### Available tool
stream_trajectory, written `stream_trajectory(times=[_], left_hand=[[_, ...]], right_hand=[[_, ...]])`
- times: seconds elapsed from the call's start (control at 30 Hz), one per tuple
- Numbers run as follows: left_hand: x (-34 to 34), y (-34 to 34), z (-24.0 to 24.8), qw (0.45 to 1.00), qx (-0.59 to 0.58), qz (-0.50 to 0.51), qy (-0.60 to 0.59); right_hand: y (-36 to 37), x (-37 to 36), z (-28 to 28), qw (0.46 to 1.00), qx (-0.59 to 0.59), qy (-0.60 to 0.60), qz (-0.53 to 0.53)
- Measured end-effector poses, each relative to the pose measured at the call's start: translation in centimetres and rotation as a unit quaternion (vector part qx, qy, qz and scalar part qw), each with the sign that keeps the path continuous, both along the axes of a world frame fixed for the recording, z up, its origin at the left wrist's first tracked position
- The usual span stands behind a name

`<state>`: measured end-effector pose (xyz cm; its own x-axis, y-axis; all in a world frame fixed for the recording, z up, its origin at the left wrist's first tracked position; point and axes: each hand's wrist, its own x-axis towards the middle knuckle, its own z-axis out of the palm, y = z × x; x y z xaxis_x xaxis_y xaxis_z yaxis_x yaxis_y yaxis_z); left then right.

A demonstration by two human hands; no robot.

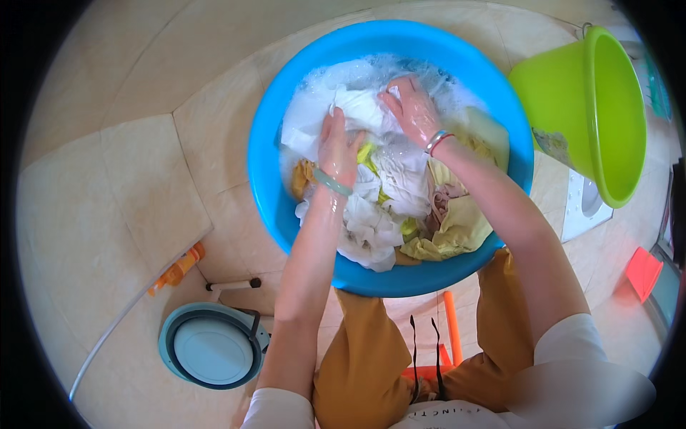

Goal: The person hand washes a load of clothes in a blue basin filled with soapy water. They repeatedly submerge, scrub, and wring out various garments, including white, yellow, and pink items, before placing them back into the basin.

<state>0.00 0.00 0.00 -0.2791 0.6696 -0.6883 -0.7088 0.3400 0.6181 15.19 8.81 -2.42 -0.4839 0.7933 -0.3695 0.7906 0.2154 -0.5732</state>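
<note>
left hand (339,149), right hand (413,111) inside blue basin rim (264,157), suds (456,89) beyond, fingers on white cloth (360,107), grip unclear

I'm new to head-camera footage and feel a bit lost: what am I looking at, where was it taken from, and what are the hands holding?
There is no machine here, just a person's two bare hands. The single picture comes from a wide camera on the person's head, looking down, so straight edges bend near the rim. Picture left is the person's left.

The left hand and right hand are on white cloth in a blue tub; how firmly they grip it is unclear. Suds and yellow cloth are also in the tub. A green bucket is to the right, a grey-blue basin lower left.
</note>
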Motion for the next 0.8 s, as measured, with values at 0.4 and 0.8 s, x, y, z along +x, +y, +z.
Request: stream_trajectory(times=[0.4,0.8], left_hand=[[-2.2,2.5,-1.1,0.987,0.068,-0.081,-0.123],[1.2,3.2,3.8,0.91,0.164,-0.12,-0.361]], right_hand=[[0.0,-4.0,0.5,0.948,0.14,0.276,-0.078],[-8.4,-4.6,12.3,0.905,0.282,0.289,0.136]])
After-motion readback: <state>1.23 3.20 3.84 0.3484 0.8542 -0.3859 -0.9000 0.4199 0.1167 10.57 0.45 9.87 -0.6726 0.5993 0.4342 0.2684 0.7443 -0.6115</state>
